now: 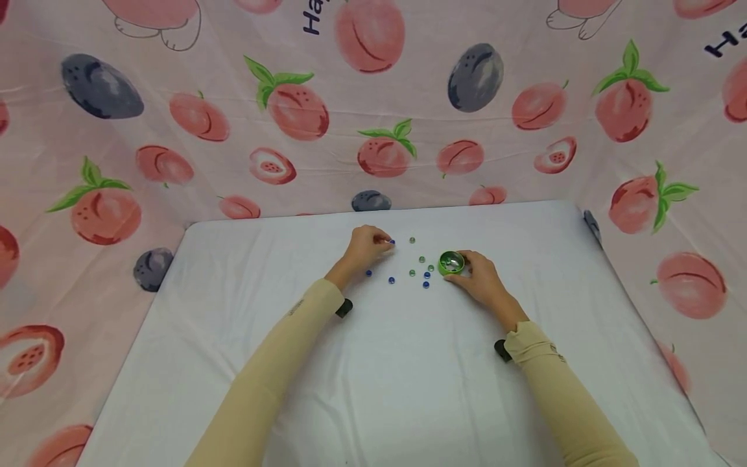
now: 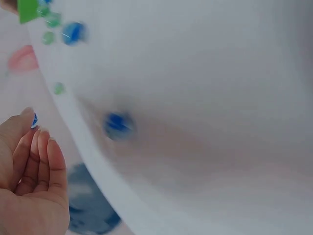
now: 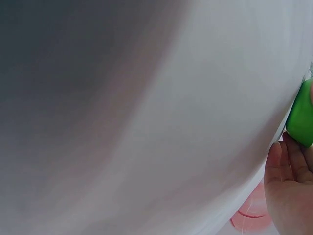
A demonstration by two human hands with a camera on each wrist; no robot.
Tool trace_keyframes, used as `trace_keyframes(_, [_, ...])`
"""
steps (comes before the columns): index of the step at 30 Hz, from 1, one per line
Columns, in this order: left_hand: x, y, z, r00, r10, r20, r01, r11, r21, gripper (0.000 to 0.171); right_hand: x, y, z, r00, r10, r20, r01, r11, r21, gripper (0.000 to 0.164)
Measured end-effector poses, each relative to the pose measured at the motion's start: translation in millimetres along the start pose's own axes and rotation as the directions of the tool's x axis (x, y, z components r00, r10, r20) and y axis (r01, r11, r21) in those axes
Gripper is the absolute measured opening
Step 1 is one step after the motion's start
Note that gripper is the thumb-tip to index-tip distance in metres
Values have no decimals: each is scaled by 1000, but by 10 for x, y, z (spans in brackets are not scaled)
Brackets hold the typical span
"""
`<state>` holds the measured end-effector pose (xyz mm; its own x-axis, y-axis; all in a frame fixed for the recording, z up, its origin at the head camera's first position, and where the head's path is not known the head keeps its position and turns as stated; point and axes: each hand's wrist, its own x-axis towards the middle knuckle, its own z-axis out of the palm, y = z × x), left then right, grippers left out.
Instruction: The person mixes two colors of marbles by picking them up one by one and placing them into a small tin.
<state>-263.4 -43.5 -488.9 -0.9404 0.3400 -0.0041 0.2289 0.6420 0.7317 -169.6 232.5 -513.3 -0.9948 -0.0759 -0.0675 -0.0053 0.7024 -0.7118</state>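
My left hand pinches a blue marble between thumb and fingertips, at the far left of the scattered marbles. A small round green container, its top uncovered and its inside shiny, stands on the white cloth. Around its right side my right hand curls and grips it; in the right wrist view only part of its green wall shows. Between the hands lie several green marbles and several blue marbles. What lies inside the container is too small to tell.
White cloth covers the table. A pink curtain printed with peaches hangs behind it and along both sides. Loose marbles lie near the container, one blue marble close below the left wrist.
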Motion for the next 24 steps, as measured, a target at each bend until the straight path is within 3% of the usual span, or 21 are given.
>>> trace_keyframes(6, [65, 404, 199, 995, 78, 57, -77, 997, -19, 23, 1, 4, 2, 1000, 5, 5, -5, 1000, -3, 64])
trace_keyframes(11, [47, 597, 429, 983, 141, 117, -139, 990, -29, 22, 2, 14, -1, 1000, -19, -5, 19, 1000, -4, 62])
trace_keyframes(18, [-35, 631, 673, 973, 147, 180, -135, 988, -73, 20, 2, 21, 4, 998, -53, -19, 53, 999, 10, 61])
trace_keyframes(24, [-73, 618, 699, 969, 148, 196, -134, 987, -86, 19, 6, 30, 4, 998, -64, -26, 64, 998, -3, 61])
